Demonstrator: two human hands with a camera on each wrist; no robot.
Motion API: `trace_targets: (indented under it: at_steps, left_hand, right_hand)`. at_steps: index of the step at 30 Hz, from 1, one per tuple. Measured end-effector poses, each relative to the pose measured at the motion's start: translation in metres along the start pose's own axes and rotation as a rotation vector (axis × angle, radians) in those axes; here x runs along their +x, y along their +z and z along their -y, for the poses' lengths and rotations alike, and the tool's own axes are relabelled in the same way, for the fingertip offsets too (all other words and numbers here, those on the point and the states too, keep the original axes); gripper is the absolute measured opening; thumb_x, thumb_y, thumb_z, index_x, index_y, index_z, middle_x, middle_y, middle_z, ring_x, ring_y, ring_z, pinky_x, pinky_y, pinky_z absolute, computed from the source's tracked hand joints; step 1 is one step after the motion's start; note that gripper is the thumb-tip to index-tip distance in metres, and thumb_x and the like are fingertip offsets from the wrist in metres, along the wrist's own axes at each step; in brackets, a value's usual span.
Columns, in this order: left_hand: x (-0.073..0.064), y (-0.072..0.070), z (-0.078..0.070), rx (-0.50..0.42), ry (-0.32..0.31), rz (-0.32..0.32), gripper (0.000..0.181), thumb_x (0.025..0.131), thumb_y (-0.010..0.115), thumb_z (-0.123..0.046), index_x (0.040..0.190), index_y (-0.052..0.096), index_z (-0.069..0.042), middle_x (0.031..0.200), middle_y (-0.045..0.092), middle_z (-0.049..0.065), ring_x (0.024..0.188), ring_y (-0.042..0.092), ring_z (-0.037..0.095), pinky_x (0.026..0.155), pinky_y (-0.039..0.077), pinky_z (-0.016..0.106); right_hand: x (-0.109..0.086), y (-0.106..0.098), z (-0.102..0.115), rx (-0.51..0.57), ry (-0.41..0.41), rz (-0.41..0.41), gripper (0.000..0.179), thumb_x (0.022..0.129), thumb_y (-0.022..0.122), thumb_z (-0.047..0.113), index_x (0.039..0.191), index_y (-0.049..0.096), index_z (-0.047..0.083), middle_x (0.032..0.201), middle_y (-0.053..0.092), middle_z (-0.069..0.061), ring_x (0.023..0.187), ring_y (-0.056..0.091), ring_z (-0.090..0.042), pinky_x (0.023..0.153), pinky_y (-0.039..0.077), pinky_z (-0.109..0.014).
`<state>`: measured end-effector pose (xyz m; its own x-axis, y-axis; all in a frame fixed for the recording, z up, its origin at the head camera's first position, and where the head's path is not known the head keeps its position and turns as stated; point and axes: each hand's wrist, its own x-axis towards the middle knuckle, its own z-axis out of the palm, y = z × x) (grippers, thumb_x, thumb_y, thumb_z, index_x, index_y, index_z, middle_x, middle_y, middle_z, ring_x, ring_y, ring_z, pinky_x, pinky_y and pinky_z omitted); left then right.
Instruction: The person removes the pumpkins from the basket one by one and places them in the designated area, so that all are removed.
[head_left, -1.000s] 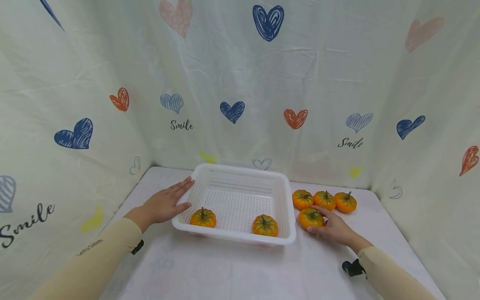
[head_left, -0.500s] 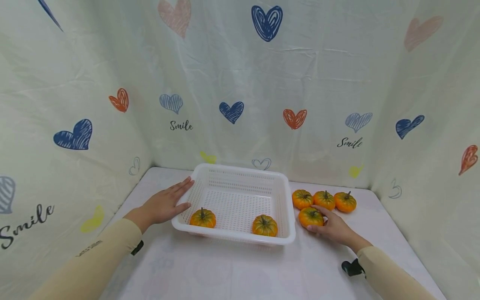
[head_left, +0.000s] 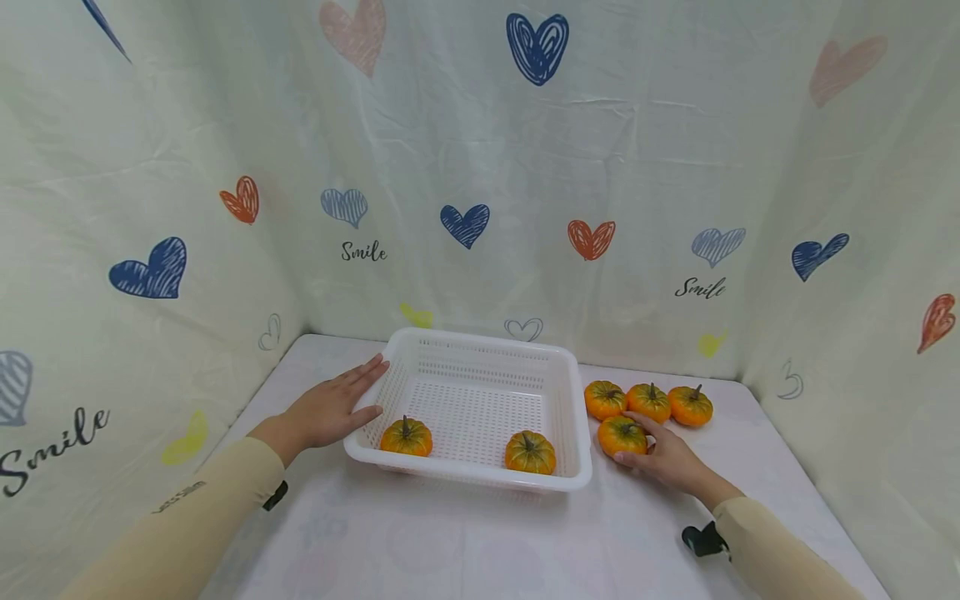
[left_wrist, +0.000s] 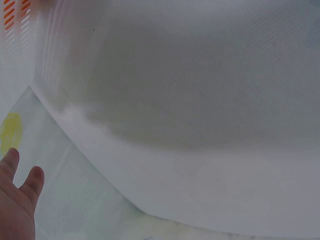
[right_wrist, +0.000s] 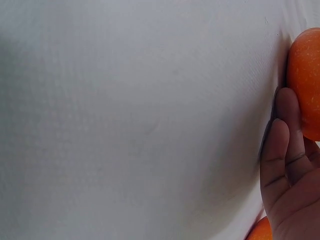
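Observation:
A white plastic basket with perforated walls stands mid-table in the head view. Inside, along its near side, lie two small orange-green pumpkins, well apart. My left hand lies with straight fingers against the basket's left rim; part of it shows in the left wrist view. To the right of the basket, my right hand holds another small pumpkin low at the table, thumb at the near side and fingers round the far side. The right wrist view shows fingers against its orange skin.
Behind the held pumpkin, three more pumpkins stand in a row on the white-covered table. A pale curtain printed with hearts encloses the back and sides.

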<state>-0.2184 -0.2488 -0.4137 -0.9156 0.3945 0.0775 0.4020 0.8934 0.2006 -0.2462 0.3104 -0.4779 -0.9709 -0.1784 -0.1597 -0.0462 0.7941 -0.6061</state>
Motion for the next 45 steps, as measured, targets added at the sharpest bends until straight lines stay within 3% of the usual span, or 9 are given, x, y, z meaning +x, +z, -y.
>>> trace_targets:
  at_steps: [24,45]
  left_hand:
    - [0.0009,0.0010,0.0004,-0.005,-0.001,0.000,0.070,0.102,0.050,-0.041,0.159,0.025,-0.009,0.165,0.019,0.010,0.145,0.028,0.035,0.110,0.032,0.059]
    - [0.0007,0.0015,0.0017,-0.001,0.007,-0.004,0.070,0.102,0.049,-0.043,0.159,0.025,-0.008,0.164,0.020,0.010,0.145,0.029,0.035,0.112,0.032,0.057]
  right_hand:
    - [-0.0004,0.0024,-0.0008,0.026,0.000,-0.009,0.101,0.077,0.077,0.061,0.152,0.036,0.008,0.144,0.042,-0.032,0.108,0.051,-0.037,0.093,0.048,-0.061]
    - [-0.0010,0.0014,0.0027,0.002,0.009,0.003,0.103,0.078,0.075,0.063,0.153,0.032,0.007,0.147,0.038,-0.033,0.124,0.045,-0.050,0.097,0.039,-0.070]
